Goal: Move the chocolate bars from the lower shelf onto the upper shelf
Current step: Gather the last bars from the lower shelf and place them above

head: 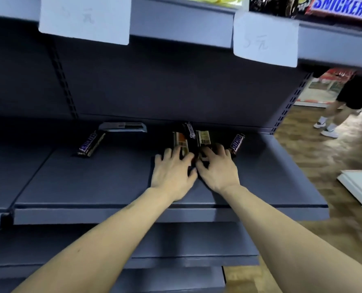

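both forearms reach onto the lower shelf (91, 187); left hand (172, 174) and right hand (217, 169) curl over the middle bars (203, 139), seemingly gripping them; another bar (90, 143) lies apart, left.

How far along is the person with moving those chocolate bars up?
Partly done: Snickers bars already sit on the upper shelf. Both hands, left hand and right hand, are gathering the middle cluster. One left bar and one right bar remain untouched.
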`<act>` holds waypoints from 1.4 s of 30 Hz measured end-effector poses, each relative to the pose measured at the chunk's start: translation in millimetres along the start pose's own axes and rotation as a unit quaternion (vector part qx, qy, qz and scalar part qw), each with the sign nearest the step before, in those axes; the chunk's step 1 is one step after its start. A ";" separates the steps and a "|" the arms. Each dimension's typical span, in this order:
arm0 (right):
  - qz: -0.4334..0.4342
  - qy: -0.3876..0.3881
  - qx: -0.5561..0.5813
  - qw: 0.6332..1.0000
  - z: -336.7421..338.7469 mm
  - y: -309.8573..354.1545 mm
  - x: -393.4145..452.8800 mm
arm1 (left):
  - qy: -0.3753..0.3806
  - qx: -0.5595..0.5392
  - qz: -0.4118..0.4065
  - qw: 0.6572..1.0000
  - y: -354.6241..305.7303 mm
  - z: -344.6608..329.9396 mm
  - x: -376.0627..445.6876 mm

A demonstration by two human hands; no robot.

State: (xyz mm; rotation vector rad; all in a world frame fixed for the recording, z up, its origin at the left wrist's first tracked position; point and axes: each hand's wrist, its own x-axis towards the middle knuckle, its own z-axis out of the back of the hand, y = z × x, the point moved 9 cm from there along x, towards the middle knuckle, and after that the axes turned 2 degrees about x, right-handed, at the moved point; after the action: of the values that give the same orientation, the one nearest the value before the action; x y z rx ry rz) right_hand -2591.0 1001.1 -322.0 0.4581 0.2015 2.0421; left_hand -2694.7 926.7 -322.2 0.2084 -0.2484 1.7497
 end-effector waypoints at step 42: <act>-0.022 -0.067 0.153 0.986 23.0 -14.7 -37.1 | 0.041 -0.362 0.102 0.926 74.9 24.7 -61.4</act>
State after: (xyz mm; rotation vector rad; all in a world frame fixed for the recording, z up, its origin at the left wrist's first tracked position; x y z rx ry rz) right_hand -2553.7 975.1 -314.5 0.7709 0.4428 1.9356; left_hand -2756.4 848.2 -319.2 -0.4430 -0.8557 1.7474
